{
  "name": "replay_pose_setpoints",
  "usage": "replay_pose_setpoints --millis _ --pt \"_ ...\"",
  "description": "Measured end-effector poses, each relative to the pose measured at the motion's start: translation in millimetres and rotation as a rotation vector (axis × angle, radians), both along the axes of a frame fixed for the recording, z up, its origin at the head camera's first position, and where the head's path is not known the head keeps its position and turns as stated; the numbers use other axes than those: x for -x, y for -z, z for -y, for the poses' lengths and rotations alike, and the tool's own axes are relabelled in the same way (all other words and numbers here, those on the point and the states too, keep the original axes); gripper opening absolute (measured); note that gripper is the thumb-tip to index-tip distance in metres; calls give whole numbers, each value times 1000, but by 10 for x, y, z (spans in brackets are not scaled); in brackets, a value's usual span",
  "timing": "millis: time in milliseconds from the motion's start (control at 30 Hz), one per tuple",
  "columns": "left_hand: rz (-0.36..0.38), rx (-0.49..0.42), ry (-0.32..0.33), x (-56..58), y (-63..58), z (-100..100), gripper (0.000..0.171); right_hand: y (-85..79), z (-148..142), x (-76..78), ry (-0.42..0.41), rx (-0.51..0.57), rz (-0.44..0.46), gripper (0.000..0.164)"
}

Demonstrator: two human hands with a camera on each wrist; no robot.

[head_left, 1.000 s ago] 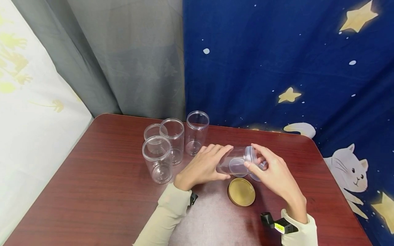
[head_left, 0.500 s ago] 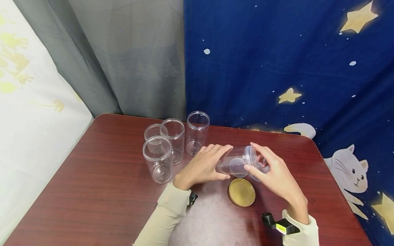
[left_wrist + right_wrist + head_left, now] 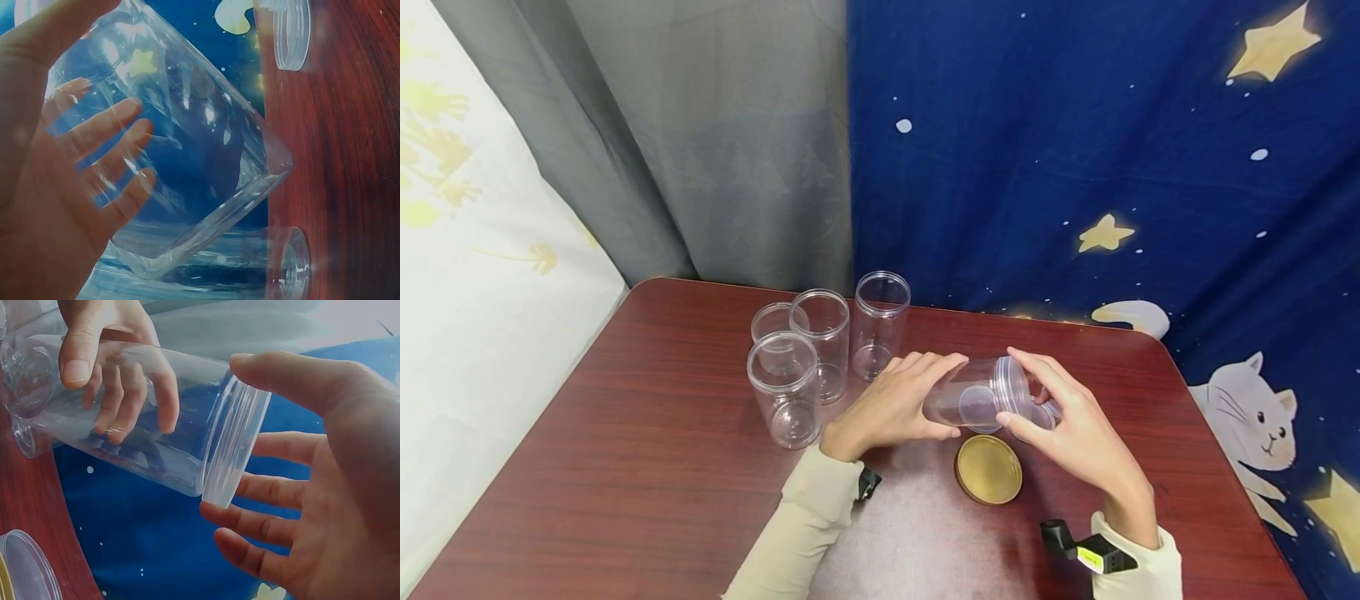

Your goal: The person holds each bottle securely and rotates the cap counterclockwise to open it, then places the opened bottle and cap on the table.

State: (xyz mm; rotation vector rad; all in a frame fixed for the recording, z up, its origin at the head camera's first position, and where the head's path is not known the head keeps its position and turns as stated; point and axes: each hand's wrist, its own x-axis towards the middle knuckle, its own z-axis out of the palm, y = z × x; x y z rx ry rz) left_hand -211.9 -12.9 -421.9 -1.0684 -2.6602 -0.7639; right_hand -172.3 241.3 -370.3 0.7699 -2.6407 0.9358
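Observation:
A clear plastic jar lies tipped on its side in the air, its base toward the left and its mouth toward the right. My left hand grips the jar's body, thumb on the near side and fingers round the far side. On the mouth sits a translucent screw lid. My right hand holds this lid by its rim between thumb and fingers. Below the jar, a gold lid rests on the table, with translucent lids just behind it, partly hidden by the jar and right hand.
Several open clear jars stand upright to the left of the hands. The reddish-brown wooden table backs onto a grey curtain and a blue star-patterned curtain.
My right hand has shifted slightly round the lid's rim, its thumb lower and its wrist a little farther right. The left hand and jar have hardly moved.

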Motion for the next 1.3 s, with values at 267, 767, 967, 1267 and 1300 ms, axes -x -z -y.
replay_pose_setpoints --millis 267,767,967,1267,1300 --pt "63 -12 28 -1 -2 28 90 -11 -13 -2 -51 10 7 81" --pt "145 -4 41 20 13 38 92 7 -28 23 -133 29 36 86" --pt "98 19 14 1 -2 31 90 7 -12 6 -23 -26 74 84" --pt "-4 90 7 -36 -4 -14 89 31 21 27 143 -90 128 52" --pt "-7 91 7 -37 -3 -16 89 30 21 28 146 -95 136 51"
